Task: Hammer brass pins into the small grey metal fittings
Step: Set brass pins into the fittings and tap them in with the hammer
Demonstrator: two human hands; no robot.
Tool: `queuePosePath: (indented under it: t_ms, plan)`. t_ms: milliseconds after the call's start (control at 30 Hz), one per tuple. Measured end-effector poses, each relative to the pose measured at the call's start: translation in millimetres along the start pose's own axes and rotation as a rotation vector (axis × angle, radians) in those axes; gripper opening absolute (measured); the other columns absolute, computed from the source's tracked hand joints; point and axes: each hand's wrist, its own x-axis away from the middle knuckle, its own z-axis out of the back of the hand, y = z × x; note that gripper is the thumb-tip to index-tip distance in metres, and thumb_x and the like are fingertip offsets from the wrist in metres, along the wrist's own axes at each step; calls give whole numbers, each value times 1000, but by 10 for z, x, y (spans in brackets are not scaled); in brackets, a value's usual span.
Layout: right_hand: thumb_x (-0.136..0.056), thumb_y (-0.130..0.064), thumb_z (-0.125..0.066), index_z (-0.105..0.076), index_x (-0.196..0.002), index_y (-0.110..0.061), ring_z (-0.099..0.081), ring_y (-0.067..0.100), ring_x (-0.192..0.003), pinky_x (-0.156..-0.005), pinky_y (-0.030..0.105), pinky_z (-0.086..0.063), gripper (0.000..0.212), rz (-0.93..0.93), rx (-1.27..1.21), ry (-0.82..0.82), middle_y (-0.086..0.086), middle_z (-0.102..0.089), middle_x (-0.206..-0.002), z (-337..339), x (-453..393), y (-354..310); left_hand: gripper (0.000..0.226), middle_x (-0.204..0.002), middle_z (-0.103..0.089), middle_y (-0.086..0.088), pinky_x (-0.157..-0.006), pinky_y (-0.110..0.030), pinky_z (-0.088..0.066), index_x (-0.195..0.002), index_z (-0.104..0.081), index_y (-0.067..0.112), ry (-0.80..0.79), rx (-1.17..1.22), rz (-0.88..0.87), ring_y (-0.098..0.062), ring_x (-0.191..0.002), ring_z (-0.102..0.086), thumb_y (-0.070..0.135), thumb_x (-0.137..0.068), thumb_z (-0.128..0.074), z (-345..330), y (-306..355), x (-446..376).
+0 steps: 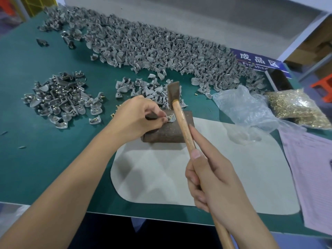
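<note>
- Head view: the left hand (138,115) pinches a small grey fitting (170,119) on the dark block (167,130), which sits on the green counter (53,150); a brass pin seems to stand in it, half hidden by fingertips.
- The right hand (213,178) has its grip clamped round the hammer (181,119) handle (its end is cut off below), the head raised above the fitting.
- A bag of brass pins (296,108) lies to the right, a heap of grey fittings (161,49) behind.

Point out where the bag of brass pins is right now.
In the head view the bag of brass pins lies at the right of the green table, beyond the pink papers and just right of the crumpled clear plastic bag.
</note>
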Motion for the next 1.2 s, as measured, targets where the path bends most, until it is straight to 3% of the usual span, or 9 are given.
queuePosePath:
  t_ms: [200,400,567,767,900,1100,1200]
  plan:
    - [-109,-34,-44,-53,-134,-68,-28,13,-46,-41,22,-25,44,-22,-12,16,17,-28,-74,8,1,23,10,-71,-63,33,-67,-31,-41,-77,-77,34,-28,0,25,-4,-80,-52,29,-83,-82,17,18,0]
    - [-110,-33,-44,-53,-135,-68,-28,13,-46,-43,22,-25,44,-17,-76,45,3,-38,-68,12,-16,73,12,-69,-68,4,-73,-49,-51,-72,-74,37,-30,31,18,-20,-84,-57,35,-82,-78,29,48,21]
    - [-108,-36,-46,-54,-133,-68,-27,14,-46,-43,22,-24,42,-52,-155,5,-1,-41,-67,-25,-8,108,9,-65,-64,-4,-71,-38,-49,-74,-73,31,-7,26,-7,-16,-80,-57,35,-81,-78,19,57,11]
    - [-108,-36,-44,-52,-134,-70,-27,13,-45,-42,19,-25,43,-27,-161,28,0,-39,-66,-91,36,114,9,-70,-65,28,-69,-30,-43,-78,-75,32,-10,-12,-11,-7,-83,-57,28,-83,-81,18,51,20]
    - [-108,-35,-45,-54,-132,-70,-28,12,-45,-41,17,-26,43,-56,-175,30,-2,-41,-65,-78,40,57,6,-74,-66,26,-70,-31,-45,-79,-77,29,-12,-7,-2,-7,-85,-57,27,-83,-81,18,52,13]
    - [-109,-34,-45,-52,-133,-70,-29,11,-45,-40,17,-27,44,-69,-151,34,-2,-40,-66,-134,28,60,4,-70,-67,-1,-72,-38,-50,-80,-78,28,-12,-16,2,-17,-83,-56,28,-82,-81,19,47,11]
    - [-109,-34,-45,-52,-134,-69,-30,10,-44,-39,16,-27,44,-34,-147,40,-2,-40,-66,-130,48,40,3,-72,-68,7,-73,-39,-52,-81,-78,29,-12,-10,-4,-15,-85,-58,29,-83,-81,17,39,14]
